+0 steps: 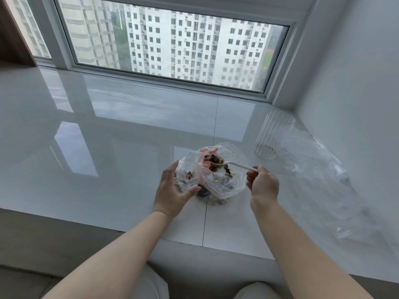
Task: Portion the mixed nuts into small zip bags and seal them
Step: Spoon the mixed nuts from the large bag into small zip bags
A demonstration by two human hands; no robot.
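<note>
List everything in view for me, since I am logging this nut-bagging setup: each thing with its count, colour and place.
bag of nuts: one, clear, mixed brown nuts inside, sill centre
small zip bag: one, clear with pink strip, held open beside the bag of nuts
spoon: one, white, loaded with nuts above the bags
glass: one, clear ribbed, upright, right of the bags
loose bags: clear, count unclear, far right
sill: one, glossy white, under window
left hand: holds the small zip bag
right hand: grips the spoon handle
</note>
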